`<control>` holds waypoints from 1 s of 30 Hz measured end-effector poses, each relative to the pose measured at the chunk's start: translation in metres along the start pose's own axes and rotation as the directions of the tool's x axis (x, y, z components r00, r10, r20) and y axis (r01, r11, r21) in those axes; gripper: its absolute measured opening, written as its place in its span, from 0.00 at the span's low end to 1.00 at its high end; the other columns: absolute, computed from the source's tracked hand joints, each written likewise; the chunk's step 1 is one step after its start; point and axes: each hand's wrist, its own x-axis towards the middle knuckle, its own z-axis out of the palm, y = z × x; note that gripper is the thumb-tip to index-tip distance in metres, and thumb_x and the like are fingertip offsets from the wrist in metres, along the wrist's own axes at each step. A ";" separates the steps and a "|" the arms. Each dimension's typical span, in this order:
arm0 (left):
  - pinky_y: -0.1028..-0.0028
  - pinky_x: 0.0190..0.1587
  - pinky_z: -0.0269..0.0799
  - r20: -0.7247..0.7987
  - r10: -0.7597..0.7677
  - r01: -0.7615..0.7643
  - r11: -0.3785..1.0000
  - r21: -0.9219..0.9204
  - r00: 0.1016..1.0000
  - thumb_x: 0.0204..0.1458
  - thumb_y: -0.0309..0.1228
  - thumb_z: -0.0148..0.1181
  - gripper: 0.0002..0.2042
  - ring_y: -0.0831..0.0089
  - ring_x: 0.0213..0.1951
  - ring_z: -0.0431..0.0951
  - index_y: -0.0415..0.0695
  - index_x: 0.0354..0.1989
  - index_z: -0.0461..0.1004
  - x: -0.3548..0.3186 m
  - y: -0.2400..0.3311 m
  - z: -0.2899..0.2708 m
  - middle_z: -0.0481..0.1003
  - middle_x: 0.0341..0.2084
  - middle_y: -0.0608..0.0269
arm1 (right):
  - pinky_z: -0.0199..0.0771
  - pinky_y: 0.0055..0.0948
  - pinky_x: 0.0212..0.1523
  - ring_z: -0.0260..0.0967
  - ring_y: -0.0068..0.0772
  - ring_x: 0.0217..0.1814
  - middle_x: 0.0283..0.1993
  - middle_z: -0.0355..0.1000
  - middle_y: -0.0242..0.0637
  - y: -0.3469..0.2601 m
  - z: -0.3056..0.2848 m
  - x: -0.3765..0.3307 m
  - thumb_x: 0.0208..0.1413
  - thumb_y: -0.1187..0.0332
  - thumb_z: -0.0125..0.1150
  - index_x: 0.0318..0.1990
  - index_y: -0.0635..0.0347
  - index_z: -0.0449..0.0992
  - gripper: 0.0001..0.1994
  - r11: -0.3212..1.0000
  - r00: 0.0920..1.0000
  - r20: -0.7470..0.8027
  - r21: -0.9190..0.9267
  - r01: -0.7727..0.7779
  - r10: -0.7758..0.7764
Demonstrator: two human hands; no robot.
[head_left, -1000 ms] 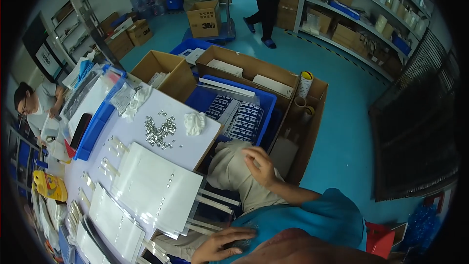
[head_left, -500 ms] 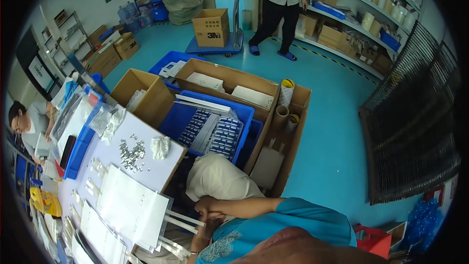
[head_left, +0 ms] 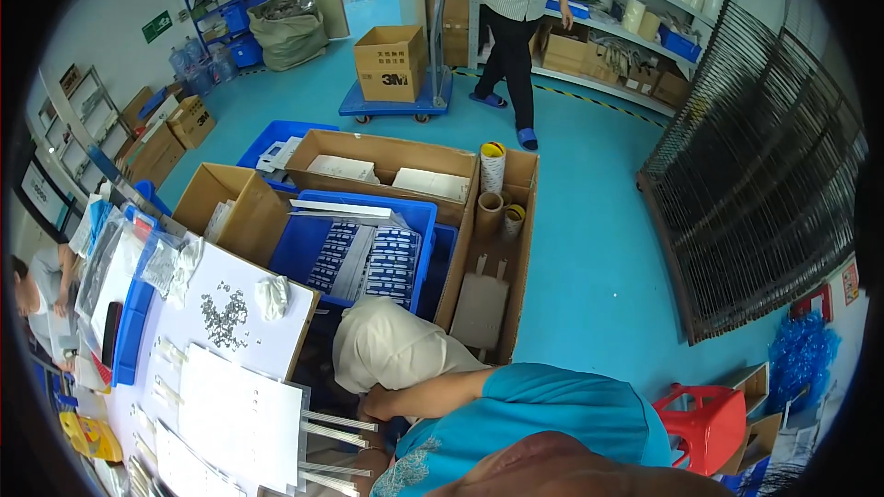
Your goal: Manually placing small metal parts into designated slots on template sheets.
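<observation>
My right hand (head_left: 378, 402) is low in my lap by the bent knee in cream trousers (head_left: 396, 345), its fingers mostly hidden. Close below it, my left hand (head_left: 378, 440) shows only in part, and I cannot make out its fingers. Both are beside pale strips (head_left: 341, 431) that stick out past the table edge from under a stack of white sheets (head_left: 235, 414). No held thing is visible in either hand. A second pile of white sheets (head_left: 189, 465) lies nearer the lower edge.
Small metal pieces (head_left: 224, 317) and a crumpled white cloth (head_left: 273, 297) lie on the table. Beyond are a blue bin of packed parts (head_left: 308, 258) and a long carton (head_left: 516, 285). A person (head_left: 516, 28) holds a trolley (head_left: 396, 103). A red stool (head_left: 709, 419) is at right.
The view has shifted, so the table and boxes sit lower and further left. My hands, clasped together before, now show less. The standing person has stepped, and more of the red stool shows.
</observation>
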 end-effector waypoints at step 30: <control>0.58 0.64 0.74 0.148 0.108 -0.150 0.937 0.316 0.983 0.71 0.53 0.58 0.29 0.53 0.58 0.80 0.34 0.62 0.75 0.114 0.058 0.104 0.81 0.52 0.44 | 0.46 0.55 0.83 0.60 0.58 0.81 0.77 0.67 0.57 -0.059 -0.100 -0.041 0.66 0.34 0.53 0.73 0.64 0.72 0.43 0.579 0.806 0.285 0.578 -0.576 0.518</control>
